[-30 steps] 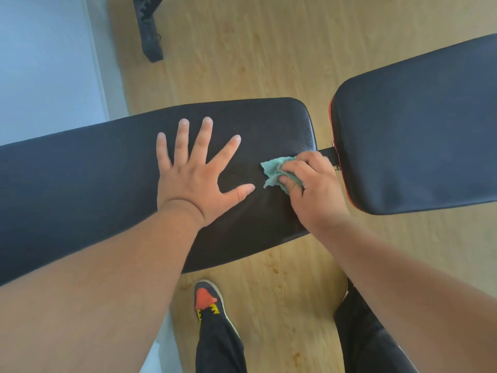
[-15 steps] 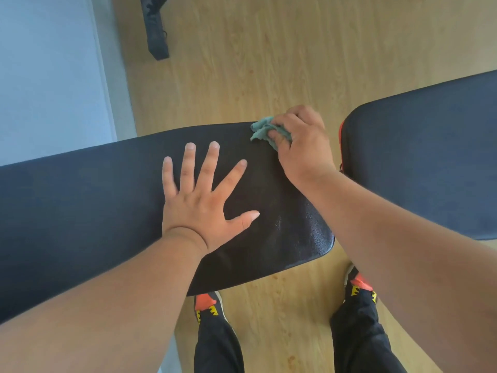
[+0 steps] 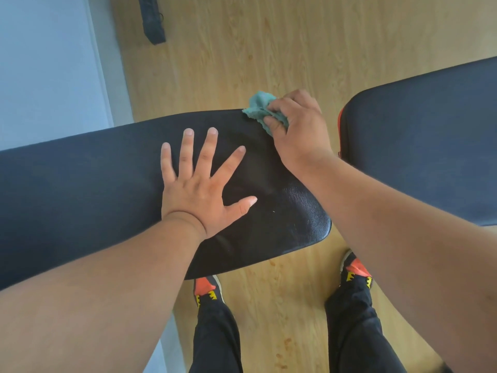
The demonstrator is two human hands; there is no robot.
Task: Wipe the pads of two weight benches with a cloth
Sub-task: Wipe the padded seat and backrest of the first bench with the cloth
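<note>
The right hand [image 3: 297,130] is gripping the teal cloth [image 3: 259,109], scrubbing the long bench pad [image 3: 80,184] at its far corner; the left hand [image 3: 200,184] is pressing flat, fingers spread, mid-pad. Next, probably, sweeping back across it.

A long black pad [image 3: 94,184] runs across the head view, and the left hand [image 3: 200,195] lies flat on it with fingers spread. At the pad's far right corner the right hand [image 3: 297,130] grips a crumpled teal cloth [image 3: 258,109], which pokes out past the far edge. A second dark pad [image 3: 430,146] sits just beside it on the right (a red trim shows along its near end). Below, two shoes with orange toes [image 3: 205,288] stand on a light wooden floor [image 3: 269,49], under black trousers [image 3: 217,340]. A dark metal piece [image 3: 152,20] lies at the top, near a pale wall [image 3: 45,63].
</note>
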